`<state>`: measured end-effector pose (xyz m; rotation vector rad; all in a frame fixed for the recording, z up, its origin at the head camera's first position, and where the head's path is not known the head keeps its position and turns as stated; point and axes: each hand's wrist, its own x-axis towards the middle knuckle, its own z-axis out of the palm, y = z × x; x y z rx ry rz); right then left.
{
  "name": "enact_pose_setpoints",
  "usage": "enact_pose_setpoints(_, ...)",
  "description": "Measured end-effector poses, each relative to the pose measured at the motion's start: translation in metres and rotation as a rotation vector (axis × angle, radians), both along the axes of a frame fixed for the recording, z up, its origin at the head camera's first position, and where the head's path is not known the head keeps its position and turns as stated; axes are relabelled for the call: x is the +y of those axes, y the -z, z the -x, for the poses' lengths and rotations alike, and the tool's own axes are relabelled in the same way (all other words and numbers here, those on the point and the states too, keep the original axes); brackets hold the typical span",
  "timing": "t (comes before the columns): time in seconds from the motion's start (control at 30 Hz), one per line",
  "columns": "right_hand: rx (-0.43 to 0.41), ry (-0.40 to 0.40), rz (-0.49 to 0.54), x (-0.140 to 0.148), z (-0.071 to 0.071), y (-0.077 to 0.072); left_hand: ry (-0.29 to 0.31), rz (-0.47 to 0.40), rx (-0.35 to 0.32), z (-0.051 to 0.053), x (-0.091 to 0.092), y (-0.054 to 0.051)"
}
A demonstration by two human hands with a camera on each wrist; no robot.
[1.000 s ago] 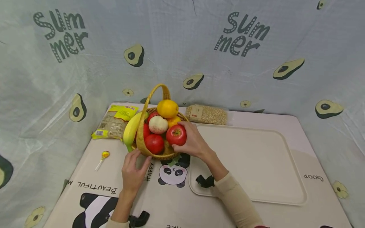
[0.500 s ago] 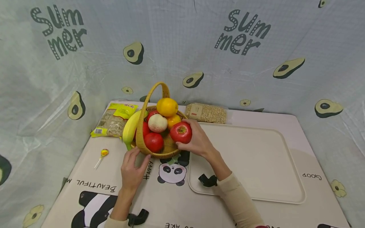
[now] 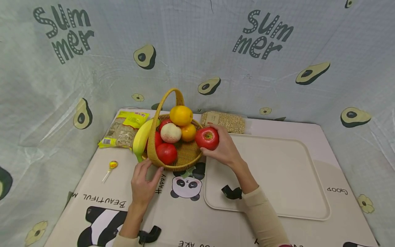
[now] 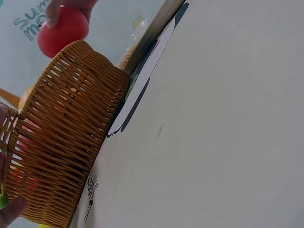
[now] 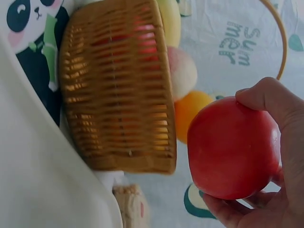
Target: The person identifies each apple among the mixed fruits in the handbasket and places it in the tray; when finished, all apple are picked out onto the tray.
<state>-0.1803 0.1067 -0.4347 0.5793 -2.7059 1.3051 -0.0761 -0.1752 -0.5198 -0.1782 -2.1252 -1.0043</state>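
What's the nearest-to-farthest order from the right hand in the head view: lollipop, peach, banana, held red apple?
1. Red apple: held in the right hand.
2. Peach: in the basket, amid the fruit.
3. Banana: at the basket's left side.
4. Lollipop: on the table, left of the basket.
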Motion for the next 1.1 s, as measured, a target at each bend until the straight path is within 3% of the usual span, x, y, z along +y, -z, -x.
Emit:
enact_pose_setpoints(0.43, -0.012, 0.086, 0.015, 0.023, 0.009, 0.007, 0.001, -0.002, -0.01, 0.0, 0.0, -0.001)
enact_pose_setpoints(1.1, -0.109, 0.159, 0.021, 0.04, 0.028, 0.038, -0.004, -0.007, -0.008, 0.0, 0.0, -0.001)
